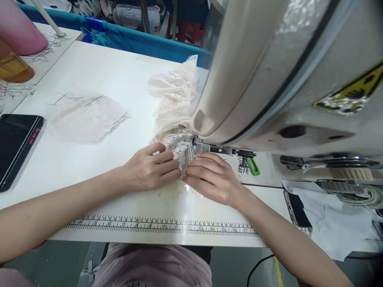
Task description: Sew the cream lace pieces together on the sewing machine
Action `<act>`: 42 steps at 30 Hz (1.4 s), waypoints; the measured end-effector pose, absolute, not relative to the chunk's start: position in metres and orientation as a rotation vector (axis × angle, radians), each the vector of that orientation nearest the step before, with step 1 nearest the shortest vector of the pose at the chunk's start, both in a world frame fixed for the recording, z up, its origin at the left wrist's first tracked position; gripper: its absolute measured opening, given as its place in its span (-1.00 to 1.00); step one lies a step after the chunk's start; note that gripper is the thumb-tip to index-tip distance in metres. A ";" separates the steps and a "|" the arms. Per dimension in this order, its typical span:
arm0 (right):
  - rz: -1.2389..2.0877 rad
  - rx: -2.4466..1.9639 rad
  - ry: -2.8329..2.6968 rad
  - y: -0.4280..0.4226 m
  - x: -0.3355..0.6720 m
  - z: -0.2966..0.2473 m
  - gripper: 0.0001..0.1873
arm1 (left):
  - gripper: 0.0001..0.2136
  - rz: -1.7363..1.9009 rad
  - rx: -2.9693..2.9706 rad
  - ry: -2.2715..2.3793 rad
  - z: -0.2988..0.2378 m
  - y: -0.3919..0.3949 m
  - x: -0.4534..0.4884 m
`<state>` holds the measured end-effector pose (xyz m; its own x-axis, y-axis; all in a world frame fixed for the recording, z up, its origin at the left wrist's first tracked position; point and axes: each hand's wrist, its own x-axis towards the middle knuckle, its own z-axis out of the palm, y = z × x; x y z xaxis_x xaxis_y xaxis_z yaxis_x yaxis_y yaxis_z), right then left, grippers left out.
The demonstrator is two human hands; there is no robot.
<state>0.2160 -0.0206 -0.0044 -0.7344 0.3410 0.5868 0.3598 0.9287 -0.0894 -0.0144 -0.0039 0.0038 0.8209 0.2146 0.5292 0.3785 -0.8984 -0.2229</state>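
A strip of cream lace fabric [175,107] runs across the white sewing table [98,71] and under the presser foot [206,148] of a sewing machine [287,79]. My left hand [149,169] lies on the near end of the lace, its fingers curled and pressed onto it. My right hand [212,177] pinches the same lace edge from the right, just in front of the presser foot. The fingertips of both hands almost touch at the lace.
A loose lace piece [86,117] with thread ends lies at left. A black phone [14,145] sits at the table's left edge, another phone [297,209] at right on white cloth. A printed ruler [161,227] runs along the front edge. An amber container [13,65] stands far left.
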 end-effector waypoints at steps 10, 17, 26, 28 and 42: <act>-0.098 -0.523 -2.472 -0.022 0.213 0.002 -0.92 | -0.52 -0.472 -2.923 -0.709 -0.006 0.001 -0.015; -0.114 -0.504 -2.471 -0.023 0.210 -0.002 -0.91 | -0.55 -0.493 -2.935 -0.669 -0.001 0.006 -0.018; -0.178 -0.495 -2.453 -0.023 0.209 -0.005 -0.97 | -0.54 -0.460 -2.913 -0.664 0.000 0.010 -0.018; -0.193 -0.495 -2.446 -0.023 0.209 -0.005 -0.96 | -0.54 -0.457 -2.915 -0.676 0.001 0.010 -0.017; -0.229 -0.605 -2.487 -0.021 0.218 -0.003 -0.89 | -0.54 -0.474 -2.908 -0.731 0.001 0.006 -0.010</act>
